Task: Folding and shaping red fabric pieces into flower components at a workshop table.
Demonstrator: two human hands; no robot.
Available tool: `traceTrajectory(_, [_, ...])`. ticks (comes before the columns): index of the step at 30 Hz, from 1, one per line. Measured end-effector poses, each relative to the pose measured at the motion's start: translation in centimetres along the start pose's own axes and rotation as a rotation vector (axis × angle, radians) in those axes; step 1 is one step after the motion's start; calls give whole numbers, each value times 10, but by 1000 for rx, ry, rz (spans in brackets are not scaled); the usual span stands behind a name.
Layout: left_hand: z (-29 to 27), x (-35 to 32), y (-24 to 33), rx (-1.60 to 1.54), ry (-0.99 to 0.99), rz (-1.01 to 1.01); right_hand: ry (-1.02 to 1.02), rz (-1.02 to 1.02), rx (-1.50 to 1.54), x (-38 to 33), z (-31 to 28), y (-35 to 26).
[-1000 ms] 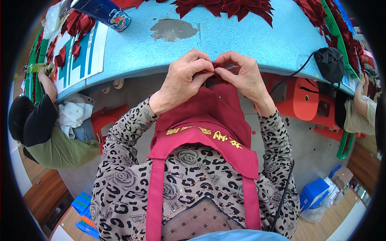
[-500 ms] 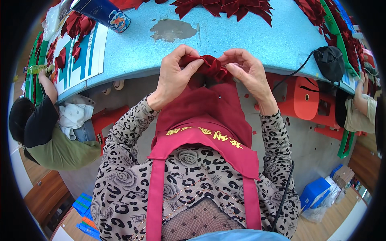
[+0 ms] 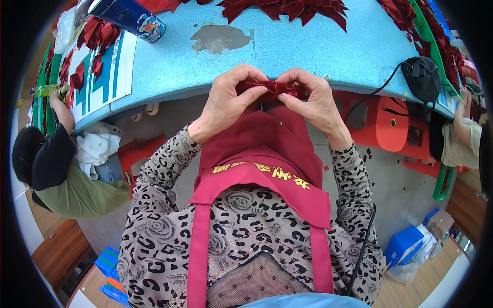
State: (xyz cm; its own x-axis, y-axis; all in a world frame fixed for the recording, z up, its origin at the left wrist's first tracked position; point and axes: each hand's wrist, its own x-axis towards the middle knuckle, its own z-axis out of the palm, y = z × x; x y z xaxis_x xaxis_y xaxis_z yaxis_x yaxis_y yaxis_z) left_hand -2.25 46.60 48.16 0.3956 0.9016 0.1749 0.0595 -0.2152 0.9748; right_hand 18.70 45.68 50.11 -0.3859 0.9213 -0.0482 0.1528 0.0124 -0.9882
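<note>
Just over the near edge of the blue table (image 3: 318,56), a bow-like piece of dark red velvet (image 3: 273,88) is stretched between my two hands. My left hand (image 3: 226,101) pinches its left part between thumb and fingers. The right part is pinched by my right hand (image 3: 314,100), with the thumb tips close together near the middle. Folds of the velvet are partly covered by my fingers. Beyond, at the table's far side, lies a pile of pointed dark red velvet pieces (image 3: 287,9).
A dark blue tumbler (image 3: 128,19) stands at the back left, near scattered red pieces (image 3: 77,76). To the right hangs a black pouch (image 3: 421,79) with a cord. A red stool (image 3: 390,126) is under the table. Co-workers sit left (image 3: 77,174) and right (image 3: 465,131).
Both hands have lowered slightly toward me and drawn closer together. The right fingers, looser before, now close on the velvet, which looks flatter and more stretched sideways.
</note>
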Motion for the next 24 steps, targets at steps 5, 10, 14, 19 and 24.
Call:
traceTrajectory(5, [-5,-7,8,-255,65,-155,6,-117,157,2,9,1])
traceTrajectory(10, [-10,-12,14,162,164,401,51,-275,131,4,16,-3])
traceTrajectory(14, [-15,-10,15,397,178,668,35,-341,8,6,17,-11])
traceTrajectory(19, [-17,-8,11,448,198,805,57,-334,24,6,18,-14])
traceTrajectory(24, [-16,-4,12,451,204,841,36,-386,-29,7,11,-12])
